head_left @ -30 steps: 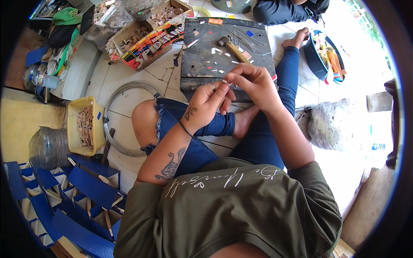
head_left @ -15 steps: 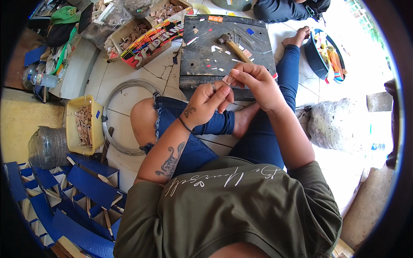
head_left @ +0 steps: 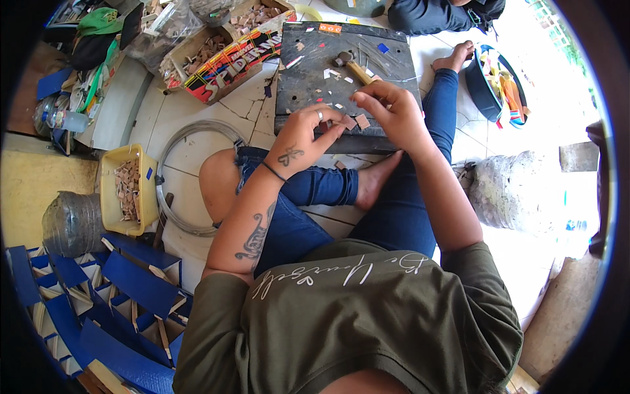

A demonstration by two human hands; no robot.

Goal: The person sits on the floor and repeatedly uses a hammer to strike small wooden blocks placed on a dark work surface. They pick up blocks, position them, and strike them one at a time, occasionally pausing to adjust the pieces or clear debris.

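Note:
My left hand (head_left: 308, 134) is closed at the near edge of a low black work block (head_left: 302, 85), with a small square wooden chip (head_left: 348, 123) pinched at its fingertips. Right beside that chip is a second wooden chip (head_left: 362, 122); whether it rests on the block or is joined to the first, I cannot tell. My right hand (head_left: 397, 115) hovers just to the right, thumb and forefinger drawn together; anything between them is too small to make out. Behind it a hammer (head_left: 357, 72) lies on the block, its handle partly covered by my fingers.
Paper scraps and thin wires litter the block. To the left are a wire coil (head_left: 172, 200), a yellow bin (head_left: 152, 213) of wooden chips, a cardboard box (head_left: 216, 79) and blue-covered pieces (head_left: 141, 279). A dark blue basin (head_left: 478, 92) and another person's leg (head_left: 420, 18) are at far right.
My hands, together half a second ago, have parted slightly. The left moved a little left, and the right shifted up and right. The two wooden chips show more plainly between them.

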